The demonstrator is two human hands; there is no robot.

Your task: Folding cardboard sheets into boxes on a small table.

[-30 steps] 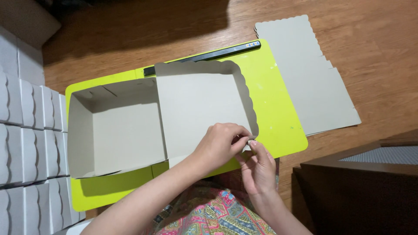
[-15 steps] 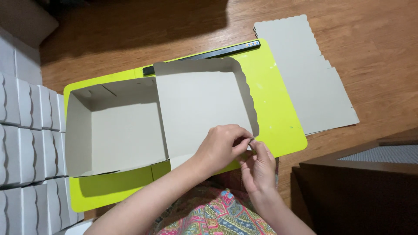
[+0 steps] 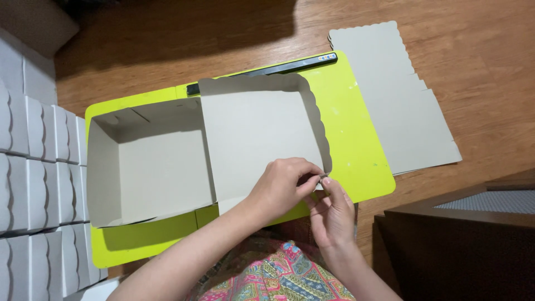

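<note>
A grey cardboard box [image 3: 206, 150] lies open on a lime-green cutting mat [image 3: 356, 139], its plain unprinted inside facing up. It has two joined halves: a deep tray with raised walls on the mat's left part, and a shallower lid half with a scalloped edge toward the mat's middle. Both hands meet at the lid's near right corner, close to the mat's front edge. The left hand [image 3: 281, 187] pinches the corner flap from above, and the right hand [image 3: 332, 214] pinches the same corner from below, fingertips touching; what sits between them is too small to make out, possibly a folded tab. One long black ruler [image 3: 262, 71] runs along the mat's far edge. One flat stack of unfolded grey blanks [image 3: 395, 100], also scalloped, lies on the wooden floor [image 3: 473, 50] just right of the mat. Left of the mat stand rows of finished white boxes [image 3: 33, 167], more than a dozen.
</note>
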